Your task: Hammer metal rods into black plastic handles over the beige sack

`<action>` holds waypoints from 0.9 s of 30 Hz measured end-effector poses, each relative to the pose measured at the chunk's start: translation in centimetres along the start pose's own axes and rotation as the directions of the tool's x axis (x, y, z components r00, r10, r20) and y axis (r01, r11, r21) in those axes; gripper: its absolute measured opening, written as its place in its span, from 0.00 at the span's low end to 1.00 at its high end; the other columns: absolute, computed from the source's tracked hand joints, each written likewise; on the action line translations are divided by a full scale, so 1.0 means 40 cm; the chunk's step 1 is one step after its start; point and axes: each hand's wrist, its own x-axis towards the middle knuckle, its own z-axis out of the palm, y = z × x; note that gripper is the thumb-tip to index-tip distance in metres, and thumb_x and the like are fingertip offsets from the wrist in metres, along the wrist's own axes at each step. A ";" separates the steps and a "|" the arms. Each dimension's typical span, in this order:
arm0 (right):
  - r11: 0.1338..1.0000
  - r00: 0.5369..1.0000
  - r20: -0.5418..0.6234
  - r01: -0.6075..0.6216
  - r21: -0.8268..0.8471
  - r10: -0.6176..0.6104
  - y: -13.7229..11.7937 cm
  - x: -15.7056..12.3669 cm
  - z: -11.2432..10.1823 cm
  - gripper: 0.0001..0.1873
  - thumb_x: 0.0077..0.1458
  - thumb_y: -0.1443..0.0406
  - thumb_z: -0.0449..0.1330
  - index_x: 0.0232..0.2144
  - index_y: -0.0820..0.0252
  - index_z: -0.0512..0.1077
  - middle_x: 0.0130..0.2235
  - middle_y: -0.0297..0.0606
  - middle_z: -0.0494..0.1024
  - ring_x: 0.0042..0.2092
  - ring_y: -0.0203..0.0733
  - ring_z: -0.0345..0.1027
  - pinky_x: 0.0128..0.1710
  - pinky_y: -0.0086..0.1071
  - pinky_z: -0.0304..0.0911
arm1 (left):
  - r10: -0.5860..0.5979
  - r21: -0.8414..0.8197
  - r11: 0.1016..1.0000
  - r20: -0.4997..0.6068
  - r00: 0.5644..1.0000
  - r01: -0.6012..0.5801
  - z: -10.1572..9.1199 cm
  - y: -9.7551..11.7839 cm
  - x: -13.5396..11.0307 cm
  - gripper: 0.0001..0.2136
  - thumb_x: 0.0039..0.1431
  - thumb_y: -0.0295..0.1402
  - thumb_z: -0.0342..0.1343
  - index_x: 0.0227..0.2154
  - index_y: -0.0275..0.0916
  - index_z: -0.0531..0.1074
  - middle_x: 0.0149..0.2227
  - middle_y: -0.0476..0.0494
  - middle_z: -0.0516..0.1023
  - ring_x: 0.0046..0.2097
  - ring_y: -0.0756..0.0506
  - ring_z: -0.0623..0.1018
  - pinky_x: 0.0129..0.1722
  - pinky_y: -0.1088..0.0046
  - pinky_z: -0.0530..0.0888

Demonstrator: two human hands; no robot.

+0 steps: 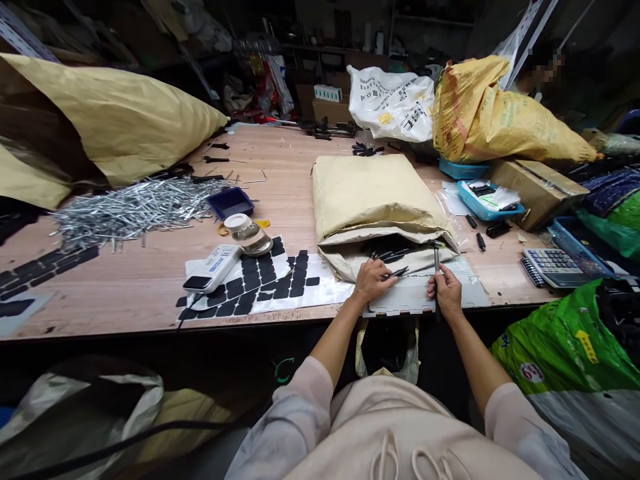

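My left hand [371, 280] rests at the mouth of a tan paper sack [370, 197] lying on the wooden table [150, 287], its fingers closed on a thin black piece [397, 272]. More black pieces [387, 254] show inside the sack's opening. My right hand [445, 290] grips a small hammer [437, 257] upright, head up, over a grey mat [405, 297] at the table's near edge.
A pile of metal rods [133, 207], a blue tray [231, 201], a glass jar [247, 233], a white device [213, 267] and sheets of black pads [265, 277] lie to the left. Sacks, blue baskets, a box and a calculator [550, 263] crowd the right.
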 end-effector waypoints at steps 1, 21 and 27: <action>1.000 1.000 0.011 -0.004 0.000 0.004 -0.002 -0.001 0.001 0.30 0.53 0.55 0.61 0.55 0.64 0.69 0.25 0.27 0.71 0.19 0.32 0.64 0.15 0.26 0.62 | 0.046 0.001 0.999 -0.015 0.999 -0.046 -0.010 0.020 -0.023 0.07 0.56 0.40 0.65 0.32 0.43 0.81 0.34 0.45 0.77 0.40 0.45 0.72 0.44 0.65 0.67; 1.000 1.000 0.011 -0.004 -0.013 0.004 -0.004 -0.008 0.011 0.30 0.54 0.54 0.60 0.55 0.63 0.70 0.25 0.26 0.70 0.19 0.32 0.64 0.14 0.26 0.62 | 0.066 0.250 0.968 -0.133 0.989 -0.031 0.010 0.093 -0.062 0.13 0.63 0.36 0.56 0.48 0.42 0.77 0.39 0.40 0.75 0.43 0.41 0.71 0.44 0.62 0.66; 1.000 1.000 -0.005 -0.026 0.006 0.026 0.001 -0.003 0.017 0.29 0.53 0.55 0.59 0.55 0.63 0.69 0.24 0.26 0.70 0.18 0.31 0.63 0.13 0.24 0.61 | -0.118 0.333 0.935 -0.033 0.993 0.122 0.022 0.012 0.111 0.11 0.60 0.36 0.58 0.44 0.43 0.79 0.43 0.37 0.72 0.47 0.36 0.67 0.44 0.58 0.65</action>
